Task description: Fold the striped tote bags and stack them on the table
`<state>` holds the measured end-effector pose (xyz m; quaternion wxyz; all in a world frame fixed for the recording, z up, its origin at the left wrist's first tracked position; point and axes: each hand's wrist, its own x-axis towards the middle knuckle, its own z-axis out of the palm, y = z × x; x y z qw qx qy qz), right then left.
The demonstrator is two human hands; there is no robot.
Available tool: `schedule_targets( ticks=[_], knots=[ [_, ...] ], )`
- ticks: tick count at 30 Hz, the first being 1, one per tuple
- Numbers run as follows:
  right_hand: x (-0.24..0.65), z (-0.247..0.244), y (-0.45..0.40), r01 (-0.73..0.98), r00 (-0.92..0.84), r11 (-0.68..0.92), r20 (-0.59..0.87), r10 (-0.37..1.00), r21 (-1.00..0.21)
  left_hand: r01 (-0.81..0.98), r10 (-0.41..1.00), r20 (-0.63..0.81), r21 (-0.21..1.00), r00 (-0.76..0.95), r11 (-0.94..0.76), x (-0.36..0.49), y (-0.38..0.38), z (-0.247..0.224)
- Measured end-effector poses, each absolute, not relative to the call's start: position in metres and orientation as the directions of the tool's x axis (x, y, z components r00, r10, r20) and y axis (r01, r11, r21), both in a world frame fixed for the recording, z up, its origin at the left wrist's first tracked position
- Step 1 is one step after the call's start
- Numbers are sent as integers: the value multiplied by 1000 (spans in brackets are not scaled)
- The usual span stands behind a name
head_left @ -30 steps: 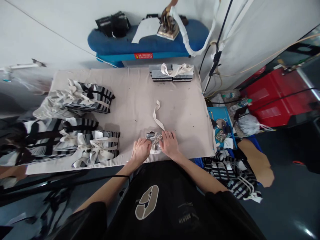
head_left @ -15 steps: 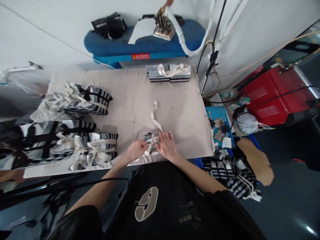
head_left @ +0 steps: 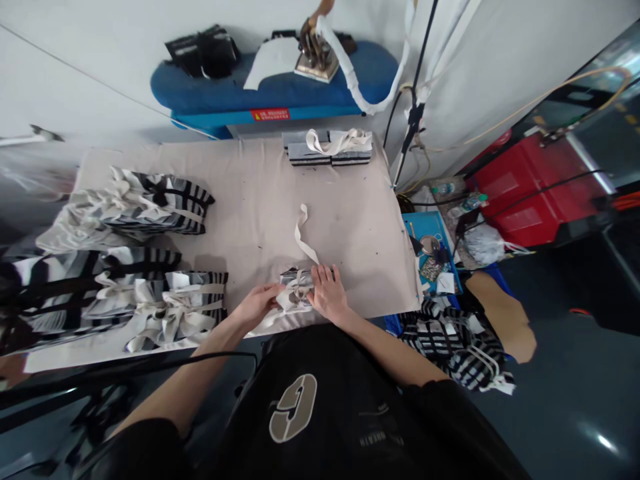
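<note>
A small folded bundle of grey, black and white striped cloth (head_left: 287, 275) lies near the table's front edge, tied with a cream ribbon bow (head_left: 296, 293). My left hand (head_left: 260, 304) grips the bundle's left end, its fingers closed at that edge. Over the right end lies my right hand (head_left: 328, 292), fingers stretched out and slightly apart, with the thumb close to the bow. Behind the bundle, a loose cream ribbon (head_left: 303, 233) trails across the table to the right hand's fingertips.
Tied striped bundles (head_left: 185, 193) are piled at the table's (head_left: 250, 200) left. Two folded grey stacks (head_left: 310, 159) with ribbons sit at the back. Beyond is a blue ironing board (head_left: 210, 97) with an iron (head_left: 317, 67). A blue tray (head_left: 447, 233) and more striped cloth (head_left: 435, 337) are at the right.
My left hand has moved from beside the bow to the bundle's left end. My right hand remains on the right end. The whole view has shifted slightly.
</note>
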<state>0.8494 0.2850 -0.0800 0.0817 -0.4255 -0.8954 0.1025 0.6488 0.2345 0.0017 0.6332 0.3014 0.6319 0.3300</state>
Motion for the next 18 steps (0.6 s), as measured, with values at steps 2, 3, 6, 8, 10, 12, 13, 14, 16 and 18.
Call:
schedule_targets(
  ticks=[2, 3, 6, 8, 10, 12, 13, 14, 16, 18],
  knots=[
    [849, -81, 285, 746, -624, 618, 63, 779, -246, -139, 775, -631, 768, -6, 625, 652, 230, -2],
    [849, -81, 284, 746, -625, 620, 63, 778, -243, -148, 767, -641, 759, -1, 634, 651, 227, -3],
    [849, -82, 282, 745, -630, 625, 63, 774, -235, 23, 780, -626, 780, 15, 626, 636, 216, -8],
    [849, -81, 282, 742, -636, 629, 56, 770, -232, 254, 824, -564, 804, 42, 538, 621, 213, -11],
    [848, -78, 283, 741, -639, 632, 50, 768, -229, 465, 889, -456, 797, 43, 386, 613, 214, -16],
    [847, -74, 284, 741, -641, 633, 48, 766, -223, 611, 951, -309, 755, 11, 238, 615, 217, -19],
    [847, -71, 284, 741, -642, 635, 49, 765, -218, 669, 973, -230, 725, 10, 165, 620, 218, -21],
    [846, -69, 284, 739, -645, 639, 49, 763, -213, 724, 986, -162, 684, 29, 91, 628, 220, -21],
    [845, -63, 285, 739, -650, 644, 42, 759, -195, 821, 990, -89, 569, 109, -39, 645, 223, -22],
    [844, -58, 285, 741, -655, 649, 30, 755, -173, 900, 980, -103, 422, 169, -110, 660, 226, -20]
  ],
)
